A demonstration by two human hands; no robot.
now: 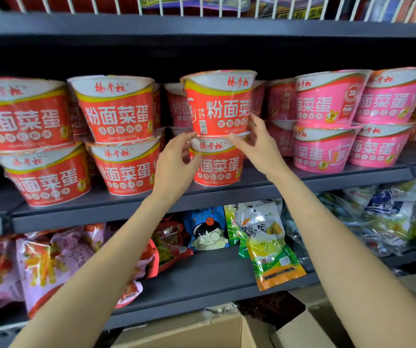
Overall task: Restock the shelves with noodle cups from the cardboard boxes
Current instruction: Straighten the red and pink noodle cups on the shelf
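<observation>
A red noodle cup (218, 104) stands on top of another red noodle cup (217, 164) at the middle of the dark shelf (227, 194). My left hand (176, 164) reaches up from the left, and its fingertips touch the upper cup's base. My right hand (258, 144) holds the same cup low on its right side, thumb at the base rim and fingers against the wall. Two more stacks of red cups (116, 109) stand to the left. An open cardboard box (184, 330) lies below, under my arms; its contents are hidden.
Stacked pink noodle cups (327, 101) fill the shelf to the right. The shelf above (201, 23) leaves little room over the top cups. Snack bags (269, 244) crowd the lower shelf. A second cardboard box (309, 327) sits at the bottom right.
</observation>
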